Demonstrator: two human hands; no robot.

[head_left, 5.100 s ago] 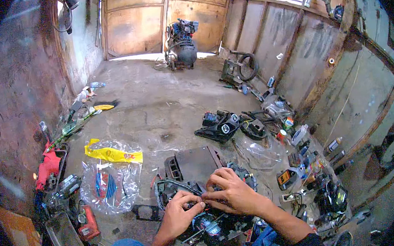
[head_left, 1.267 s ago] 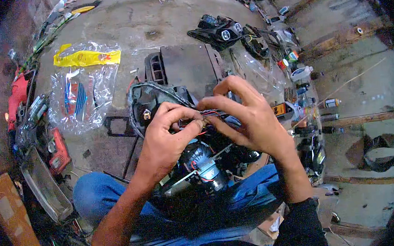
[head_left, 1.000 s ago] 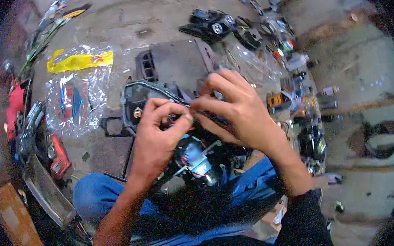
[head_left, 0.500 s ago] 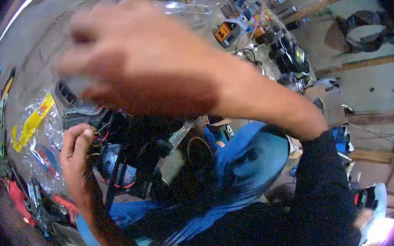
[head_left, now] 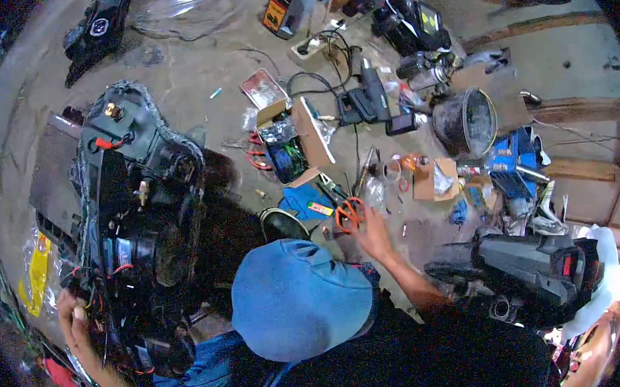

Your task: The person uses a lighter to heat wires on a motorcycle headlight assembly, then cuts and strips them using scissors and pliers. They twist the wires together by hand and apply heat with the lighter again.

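While our left hand (head_left: 74, 315) is pinching wires (head_left: 91, 290) on the headlight housing (head_left: 136, 223), our right hand (head_left: 372, 234), grip unclear, is touching scissors (head_left: 347, 213) right of it, likely stiff, best held by the loops (head_left: 339, 220)

The single view comes from a camera on the person's head, looking steeply down and turned toward the person's right side. Its lens is very wide, bending straight edges and leaving the corners dark. The blue-clad knee (head_left: 301, 301) and black clothing (head_left: 420, 353) sit nearest, large along the bottom; the floor (head_left: 200, 122) lies farther off across the middle, and the wall (head_left: 582, 103) fills the right side. The left hand (head_left: 73, 314) falls near the left edge, the right hand (head_left: 372, 232) just right of centre.
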